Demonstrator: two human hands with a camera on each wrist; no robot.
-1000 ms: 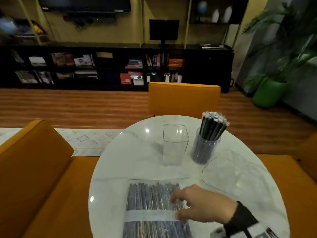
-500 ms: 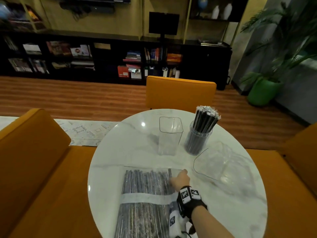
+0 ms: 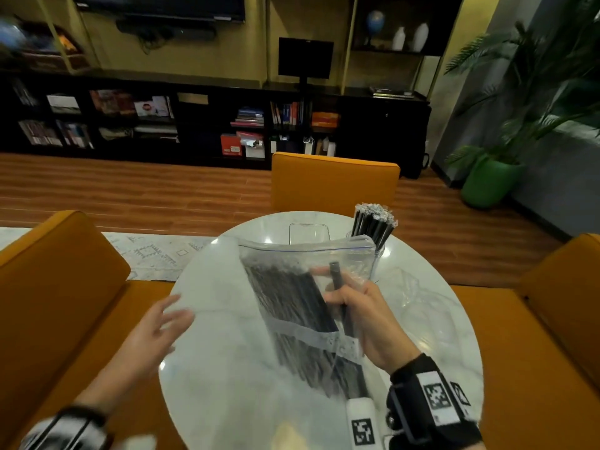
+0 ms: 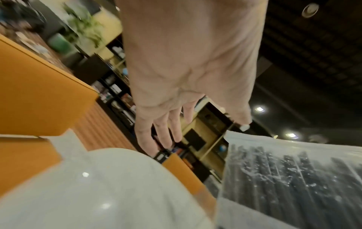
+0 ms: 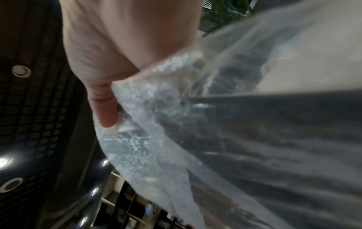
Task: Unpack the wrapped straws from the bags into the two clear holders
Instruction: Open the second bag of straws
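the right hand [image 3: 367,323] grips a clear zip bag [image 3: 305,287] full of dark wrapped straws [image 3: 292,303], fingers curled round its right edge, and holds it lifted and tilted above the round white marble table [image 3: 227,384]. the bag's zip edge is at the far, upper end and its near end points down toward the person; a pale band runs across its middle. in the right wrist view the fingers [image 5: 105,111] pinch the crumpled plastic of the bag [image 5: 195,139], with the dark straws [image 5: 274,124] showing through it. the left hand [image 3: 156,326] is off the bag, fingers spread and loosely straight, holding nothing, over the near left edge of the table; it is blurred. the left wrist view shows the same spread fingers [image 4: 156,131] with the bag [image 4: 293,170] just to their right and not touching. on the far side of the table stand the two holders: an empty square clear holder [image 3: 309,232], partly hidden behind the bag's top edge, and just right of it a round clear holder [image 3: 380,251] packed with upright straws that lean a little to the right. an empty, crumpled clear bag [image 3: 422,306] lies flat on the right part of the table. orange chairs [image 3: 334,180] stand round the table, and a green potted plant [image 3: 490,180] stands on the floor at far right.
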